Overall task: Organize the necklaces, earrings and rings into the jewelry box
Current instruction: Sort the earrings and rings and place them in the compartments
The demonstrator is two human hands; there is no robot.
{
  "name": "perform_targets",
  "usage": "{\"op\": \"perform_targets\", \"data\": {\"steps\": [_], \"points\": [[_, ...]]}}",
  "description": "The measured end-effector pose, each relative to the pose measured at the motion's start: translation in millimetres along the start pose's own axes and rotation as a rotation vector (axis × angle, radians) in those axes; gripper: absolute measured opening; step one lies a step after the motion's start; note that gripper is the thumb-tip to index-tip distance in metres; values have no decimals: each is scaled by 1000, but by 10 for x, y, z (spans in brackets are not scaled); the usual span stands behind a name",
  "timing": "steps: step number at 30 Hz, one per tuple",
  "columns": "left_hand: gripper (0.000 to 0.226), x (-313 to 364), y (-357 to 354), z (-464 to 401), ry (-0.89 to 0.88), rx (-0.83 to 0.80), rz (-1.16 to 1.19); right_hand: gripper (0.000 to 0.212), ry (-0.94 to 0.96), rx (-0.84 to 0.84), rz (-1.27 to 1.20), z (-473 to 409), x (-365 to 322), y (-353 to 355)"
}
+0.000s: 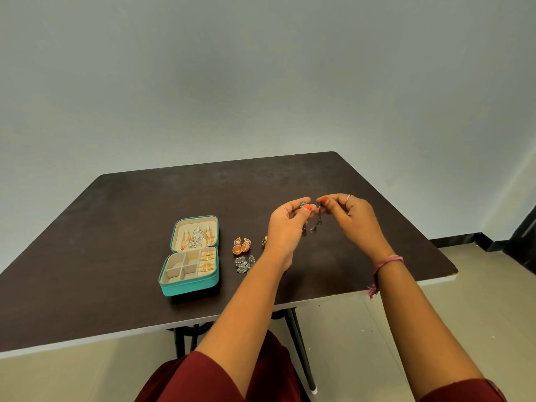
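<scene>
The left hand's thumb and forefinger were pinched together on the top of a dark silver earring, whose lower part hung down behind the palm, and the other fingers curled loosely beneath; a thin gold ring sat on one of them. Just beside it, almost fingertip to fingertip, the right hand pinched a second dark dangling earring between thumb and forefinger, the drop hanging free below the nails, with a silver ring on one finger and a pink thread band around the wrist. Both hands were raised above the dark brown table, well clear of its surface. On the table to the left of the left forearm lay a pair of copper-gold bell-shaped earrings, and just in front of them, nearer the person, a pair of silver filigree earrings. A small green and gold piece showed at the edge of the left wrist; what it was could not be told. Further left stood the teal jewelry box, open, its lid laid back with necklaces hung inside, gold rings in the roll slots at the right of the tray, and the square compartments beside them bare. Maroon sleeves covered the upper arms.
</scene>
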State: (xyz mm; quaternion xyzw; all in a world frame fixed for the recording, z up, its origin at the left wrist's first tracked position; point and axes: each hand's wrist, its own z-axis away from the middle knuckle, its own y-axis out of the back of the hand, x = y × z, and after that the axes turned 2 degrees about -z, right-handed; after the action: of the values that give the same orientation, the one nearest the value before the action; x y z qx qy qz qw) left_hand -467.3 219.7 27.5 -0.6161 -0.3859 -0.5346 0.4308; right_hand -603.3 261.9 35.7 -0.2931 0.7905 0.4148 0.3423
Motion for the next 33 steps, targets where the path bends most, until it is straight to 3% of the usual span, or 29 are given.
{"op": "perform_targets", "data": {"steps": [6,16,20,24,28,33], "points": [[44,-12,-14,74,-39,5,-1,25,-80,-26,67,-22,-45,19],[30,14,-55,91,-128,73,-25,27,-95,-154,-26,-11,-176,150],[28,94,4,80,-99,-9,-44,20,-69,-238,-150,20,-171,223],[20,186,81,63,-7,-155,101,26,-16,-351,-252,59,-152,266],[21,265,146,36,56,-223,138,26,13,-313,-293,54,-120,250],[24,290,160,29,21,-177,28,19,22,-224,-259,42,-116,205]]}}
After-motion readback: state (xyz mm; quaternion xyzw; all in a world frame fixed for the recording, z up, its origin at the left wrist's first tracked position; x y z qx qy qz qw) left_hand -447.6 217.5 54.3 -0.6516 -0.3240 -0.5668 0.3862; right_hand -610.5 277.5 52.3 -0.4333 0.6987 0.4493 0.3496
